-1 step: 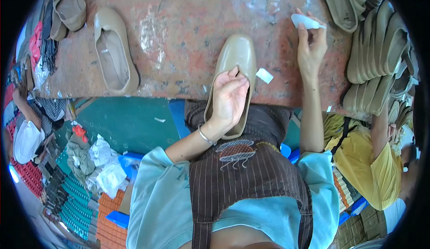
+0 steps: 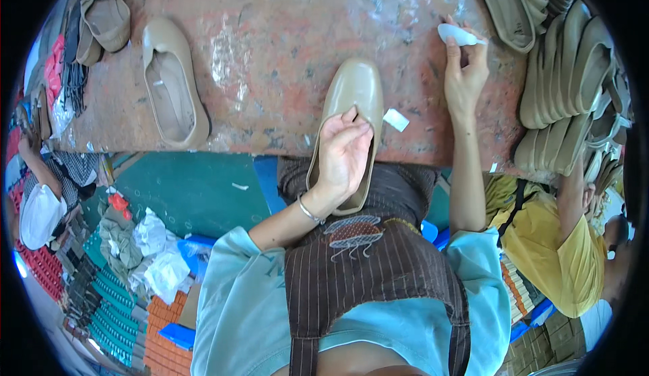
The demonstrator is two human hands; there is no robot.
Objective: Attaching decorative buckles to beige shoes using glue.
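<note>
A glossy beige slip-on shoe (image 2: 357, 82) lies toe-away at the table's near edge, its heel end reaching over my lap. My left hand (image 2: 343, 153), with a bracelet at the wrist, rests palm up over the shoe's opening. Its thumb and forefinger close at the front rim of the opening; what sits between the fingertips is hard to make out. Raised over the table to the right, my right hand (image 2: 466, 72) pinches a white teardrop-shaped piece (image 2: 457, 35). Beside the shoe is a small white scrap (image 2: 396, 120).
A similar beige shoe (image 2: 196, 129) stands to the left on the worn reddish table (image 2: 270, 58). More shoes (image 2: 107, 21) sit at the far left, and rows of beige shoes (image 2: 547, 85) crowd the right edge. A person in yellow (image 2: 551, 254) is at the right.
The whole view has shifted slightly, so the table and shoe sit a little lower. Both hands keep their grips.
</note>
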